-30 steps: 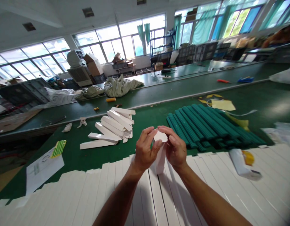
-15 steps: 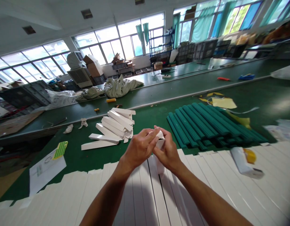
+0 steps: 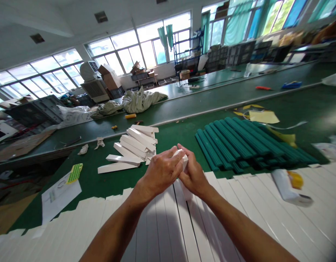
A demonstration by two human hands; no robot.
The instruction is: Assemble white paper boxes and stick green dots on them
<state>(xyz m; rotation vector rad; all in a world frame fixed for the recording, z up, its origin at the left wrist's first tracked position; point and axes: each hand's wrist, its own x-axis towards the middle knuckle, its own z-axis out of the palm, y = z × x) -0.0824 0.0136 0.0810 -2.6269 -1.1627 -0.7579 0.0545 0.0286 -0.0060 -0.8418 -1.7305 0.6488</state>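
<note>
A narrow white paper box point(image 3: 185, 159) is held between my two hands, its end at the fingertips. My left hand point(image 3: 165, 168) is closed over the box's end, fingers pressing on its top. On the other side, my right hand point(image 3: 194, 173) wraps round the box, thumb towards me. Much of the box is hidden by the fingers. Below my hands lies a wide row of long white boxes point(image 3: 255, 196), side by side. Ahead to the left is a loose pile of white boxes point(image 3: 137, 140). Dark green ribbed rods or tubes point(image 3: 236, 142) are stacked ahead to the right.
A white tape dispenser with yellow tape point(image 3: 292, 185) rests on the boxes at right. To the left lie a paper sheet point(image 3: 58, 196) and a yellow-green sticker sheet point(image 3: 75, 173). Yellow paper point(image 3: 264, 116) lies behind the green stack on the green table point(image 3: 178, 134).
The raised white flap at the box's end is now folded down under my fingers. My hands stay in nearly the same place; the view has shifted slightly.
</note>
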